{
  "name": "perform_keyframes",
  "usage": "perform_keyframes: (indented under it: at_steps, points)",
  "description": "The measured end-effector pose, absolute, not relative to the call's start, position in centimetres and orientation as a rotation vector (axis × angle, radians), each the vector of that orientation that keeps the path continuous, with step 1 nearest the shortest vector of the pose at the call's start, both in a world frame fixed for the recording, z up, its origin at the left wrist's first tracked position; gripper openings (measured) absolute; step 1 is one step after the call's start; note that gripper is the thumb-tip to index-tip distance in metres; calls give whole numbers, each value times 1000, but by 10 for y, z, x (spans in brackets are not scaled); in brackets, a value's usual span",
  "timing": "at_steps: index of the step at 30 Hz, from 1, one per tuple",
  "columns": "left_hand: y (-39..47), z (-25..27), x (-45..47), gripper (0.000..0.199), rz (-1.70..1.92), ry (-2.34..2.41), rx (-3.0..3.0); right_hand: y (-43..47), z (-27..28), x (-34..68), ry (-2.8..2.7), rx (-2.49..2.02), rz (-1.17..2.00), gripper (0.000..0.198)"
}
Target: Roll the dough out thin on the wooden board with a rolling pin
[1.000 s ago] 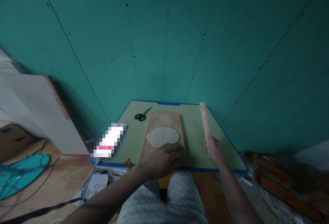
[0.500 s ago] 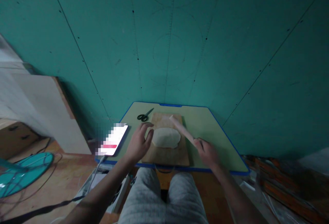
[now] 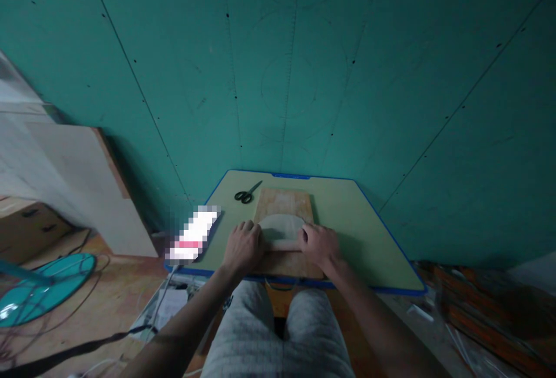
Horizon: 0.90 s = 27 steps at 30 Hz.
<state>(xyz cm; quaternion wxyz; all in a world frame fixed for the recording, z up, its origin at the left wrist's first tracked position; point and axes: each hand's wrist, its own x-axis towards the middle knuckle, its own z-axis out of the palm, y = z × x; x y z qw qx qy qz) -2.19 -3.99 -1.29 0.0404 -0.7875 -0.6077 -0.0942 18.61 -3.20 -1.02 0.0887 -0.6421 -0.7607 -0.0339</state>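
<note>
A flattened sheet of pale dough (image 3: pixel 283 226) lies on a wooden cutting board (image 3: pixel 284 197). Across the dough's near edge lies a rolling pin (image 3: pixel 284 245), level from side to side. My left hand (image 3: pixel 245 245) is closed around its left end, and my right hand (image 3: pixel 320 243) is closed around its right end. The hands cover both ends of the pin, and the pin hides the near edge of the dough.
The board rests on a small table (image 3: pixel 365 239) with a blue rim, against a green wall (image 3: pixel 278 77). Black-handled scissors (image 3: pixel 247 193) lie behind my left hand. A lit phone (image 3: pixel 195 236) with a cable is at the table's left edge.
The rolling pin, held slanted in my right hand alone before, now lies crosswise on the dough. My left hand has come down from beside the dough and taken the pin's left end.
</note>
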Motion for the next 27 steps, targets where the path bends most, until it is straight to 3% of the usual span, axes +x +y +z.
perform_keyframes:
  at_steps: [5,18,27]
  points:
    - [-37,-8,-11,24,-263,-1936,-2310,-35,-11,176,-2129,-2011,-219,22]
    - [-12,-5,18,32,-403,-1953,-2325,-3,-4,177,-2079,-2136,103,30]
    - [27,4,19,36,-359,-1979,-2395,38,2,176,-2004,-2164,104,29]
